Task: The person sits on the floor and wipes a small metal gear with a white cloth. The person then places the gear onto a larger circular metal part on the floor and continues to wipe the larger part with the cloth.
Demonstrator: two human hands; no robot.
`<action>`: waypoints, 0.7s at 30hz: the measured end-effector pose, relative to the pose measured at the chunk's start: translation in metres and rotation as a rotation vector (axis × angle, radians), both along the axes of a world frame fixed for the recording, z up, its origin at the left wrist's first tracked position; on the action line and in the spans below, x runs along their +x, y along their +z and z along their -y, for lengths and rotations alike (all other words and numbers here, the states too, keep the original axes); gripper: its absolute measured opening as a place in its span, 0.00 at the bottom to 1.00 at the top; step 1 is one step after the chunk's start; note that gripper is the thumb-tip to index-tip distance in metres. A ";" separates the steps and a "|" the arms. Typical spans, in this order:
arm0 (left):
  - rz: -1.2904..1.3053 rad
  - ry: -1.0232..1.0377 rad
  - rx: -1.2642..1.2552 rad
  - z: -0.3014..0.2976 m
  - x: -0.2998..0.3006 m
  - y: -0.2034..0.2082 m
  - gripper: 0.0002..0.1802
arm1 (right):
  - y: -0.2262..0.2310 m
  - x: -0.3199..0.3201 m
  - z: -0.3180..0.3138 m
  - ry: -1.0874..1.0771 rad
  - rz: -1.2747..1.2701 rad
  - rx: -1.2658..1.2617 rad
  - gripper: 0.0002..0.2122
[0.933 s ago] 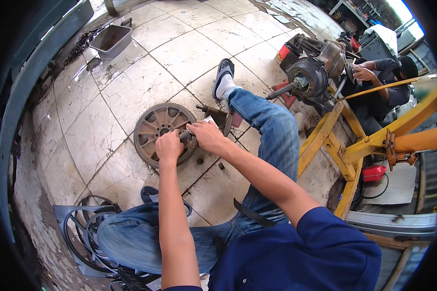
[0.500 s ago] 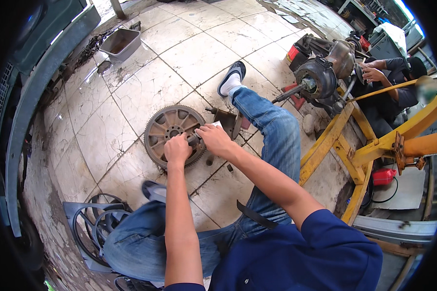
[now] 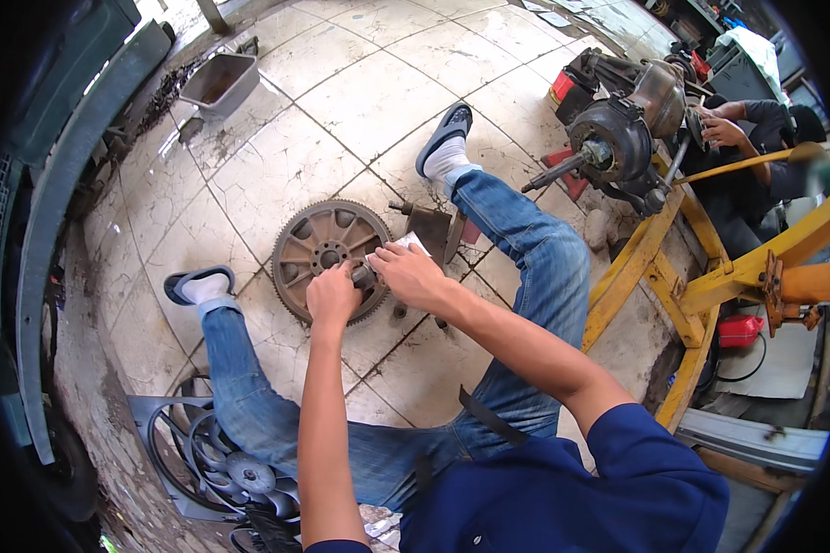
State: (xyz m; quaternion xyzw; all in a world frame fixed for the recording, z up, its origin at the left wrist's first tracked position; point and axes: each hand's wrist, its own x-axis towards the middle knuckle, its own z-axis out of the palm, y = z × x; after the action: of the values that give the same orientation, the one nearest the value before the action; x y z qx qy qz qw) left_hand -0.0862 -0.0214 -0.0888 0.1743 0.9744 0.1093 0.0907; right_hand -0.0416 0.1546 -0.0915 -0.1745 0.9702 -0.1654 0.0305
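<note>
A brown, toothed flywheel (image 3: 306,241) lies flat on the tiled floor between my legs. Over its right edge, my left hand (image 3: 333,295) has its fingers closed round a small dark cylindrical metal part (image 3: 363,276). My right hand (image 3: 409,275) is closed on a whitish sheet (image 3: 413,244), which looks like paper or cloth and meets the part's right side. My fingers hide much of both. Just beyond the right hand sits a dark metal bracket (image 3: 430,229) with a short rod sticking out.
A grey basin (image 3: 240,88) stands far left. At right, an axle assembly (image 3: 609,147) rests by a yellow steel frame (image 3: 659,276), where another person's hands (image 3: 724,127) work. A fan (image 3: 249,472) lies near my left leg. Small dark pieces lie below my right hand.
My left leg has swung outward and straightened, its sandal now farther left. Both hands stay together by the flywheel, and more of the whitish sheet shows. The view has shifted slightly.
</note>
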 end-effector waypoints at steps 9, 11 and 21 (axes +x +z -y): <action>-0.043 -0.037 0.012 0.004 -0.002 -0.001 0.25 | 0.017 -0.009 -0.006 0.093 0.079 0.082 0.23; -0.064 -0.043 0.015 0.003 -0.001 -0.003 0.25 | 0.018 -0.008 -0.010 0.134 0.048 0.095 0.23; -0.106 -0.024 0.104 0.004 -0.004 -0.005 0.18 | 0.021 -0.019 -0.019 0.219 0.007 0.095 0.22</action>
State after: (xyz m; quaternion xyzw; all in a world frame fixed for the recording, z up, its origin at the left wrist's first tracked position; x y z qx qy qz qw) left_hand -0.0906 -0.0255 -0.0941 0.1960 0.9686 0.1495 0.0312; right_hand -0.0609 0.1734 -0.0703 -0.2773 0.9519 -0.1155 0.0601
